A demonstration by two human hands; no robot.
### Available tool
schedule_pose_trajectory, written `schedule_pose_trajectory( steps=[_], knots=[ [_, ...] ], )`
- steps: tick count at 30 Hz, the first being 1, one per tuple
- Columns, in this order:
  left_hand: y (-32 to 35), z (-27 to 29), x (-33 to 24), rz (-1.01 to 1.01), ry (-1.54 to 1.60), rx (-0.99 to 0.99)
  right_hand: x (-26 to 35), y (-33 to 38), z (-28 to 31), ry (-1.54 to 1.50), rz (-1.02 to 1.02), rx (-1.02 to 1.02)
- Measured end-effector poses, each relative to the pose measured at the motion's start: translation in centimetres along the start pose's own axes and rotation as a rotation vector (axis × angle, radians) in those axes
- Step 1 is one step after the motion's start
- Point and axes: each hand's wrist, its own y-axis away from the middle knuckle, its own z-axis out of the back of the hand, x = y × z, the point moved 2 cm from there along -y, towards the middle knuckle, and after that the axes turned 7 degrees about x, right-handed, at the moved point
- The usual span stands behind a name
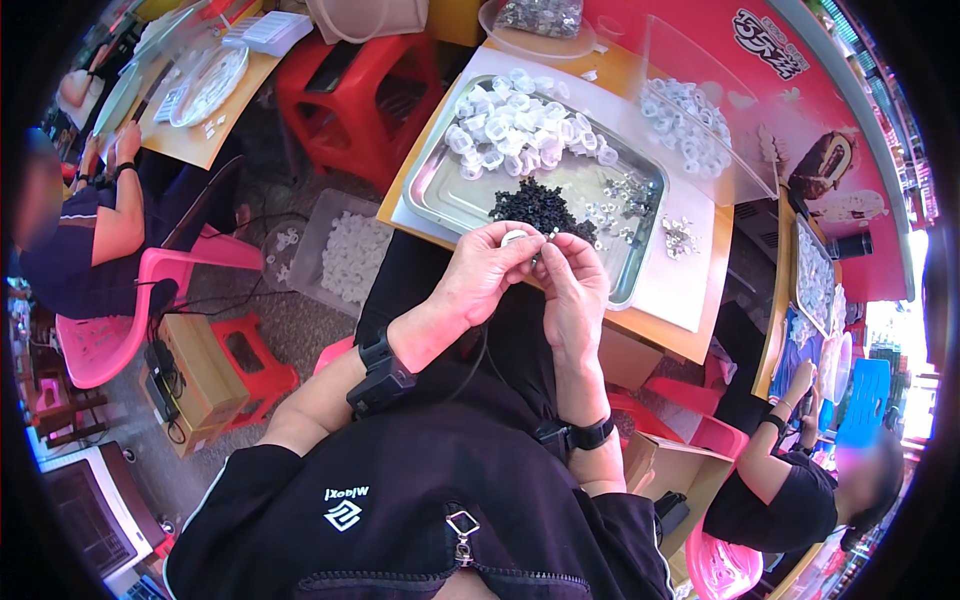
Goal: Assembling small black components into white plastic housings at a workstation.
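My left hand is closed with its fingertips on a small white round plastic part. Against it, my right hand pinches with thumb and forefinger; what lies between those fingers is too small to name. Both hands meet over the near edge of a metal tray. Inside this tray, translucent white plastic rings are heaped at the far side. A pile of small black pieces lies just beyond my fingers, with small shiny metal-looking pieces to its right.
A clear bin of white rings stands right of the tray. More small pieces lie on the white board. A red stool and a floor bin are left. Other people sit left and right.
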Motion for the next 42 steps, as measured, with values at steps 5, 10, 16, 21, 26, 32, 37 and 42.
schedule_pose_trajectory(
  steps=[5, 10, 16, 21, 26, 32, 37, 42],
  knots=[
    [0.1, 0.0, 0.1, 0.011, -0.018, 0.015, -0.1, 0.0, 0.2, -0.019, 0.026, 0.035],
    [0.0, 0.2, -0.6, 0.109, 0.202, 0.198, 1.1, -0.9, 1.0, -0.052, 0.059, 0.059],
    [1.0, 0.1, -1.7, 0.103, 0.177, 0.159, 3.3, -0.6, 1.2, 0.207, 0.064, 0.063],
    [1.0, 0.2, -1.7, 0.105, 0.149, 0.162, 3.5, -0.1, 0.6, 0.342, 0.027, 0.093],
    [1.0, 0.5, -1.6, 0.058, 0.131, 0.184, 4.4, 0.4, -1.2, 0.982, 0.317, 0.163],
    [1.1, 0.5, -1.8, 0.058, 0.124, 0.171, 4.7, 0.1, -1.9, 1.196, 0.382, 0.244],
    [1.1, 0.5, -1.6, 0.042, 0.095, 0.146, 4.6, 0.1, -2.0, 1.226, 0.342, 0.247],
    [1.1, 0.4, -1.2, 0.014, 0.072, 0.139, 4.6, -0.1, -2.0, 1.219, 0.308, 0.238]
  ],
)
